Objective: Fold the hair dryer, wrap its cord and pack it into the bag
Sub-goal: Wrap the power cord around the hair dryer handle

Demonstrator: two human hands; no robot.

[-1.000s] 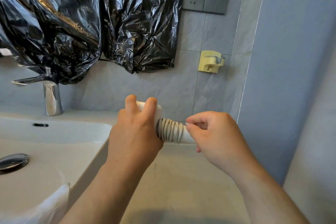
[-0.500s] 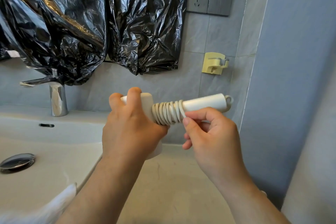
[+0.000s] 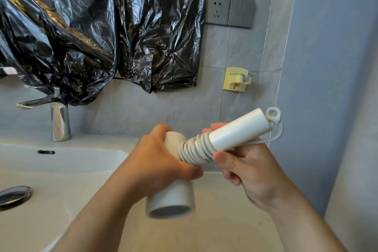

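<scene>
I hold a white hair dryer (image 3: 239, 132) in the air above the counter. Its handle points up to the right and ends in a hanging loop; its barrel mouth faces down toward me. My left hand (image 3: 161, 161) grips the barrel where it meets the handle. White cord (image 3: 194, 149) is coiled in several turns around the base of the handle. My right hand (image 3: 251, 172) curls around the handle from below, thumb against the coils. A loose stretch of cord runs from the handle's end back to that hand. No bag for packing is visible.
A white sink basin (image 3: 61, 170) with a chrome drain (image 3: 14, 194) lies at the left, a chrome faucet (image 3: 59, 122) behind it. Black plastic sheeting (image 3: 102, 32) hangs on the wall. A grey socket panel (image 3: 230, 11) and a yellow wall holder (image 3: 237, 79) are at the right.
Both hands have lifted the dryer and tilted its handle up to the right. The barrel mouth now shows below my left hand. My right hand has slid under the handle.
</scene>
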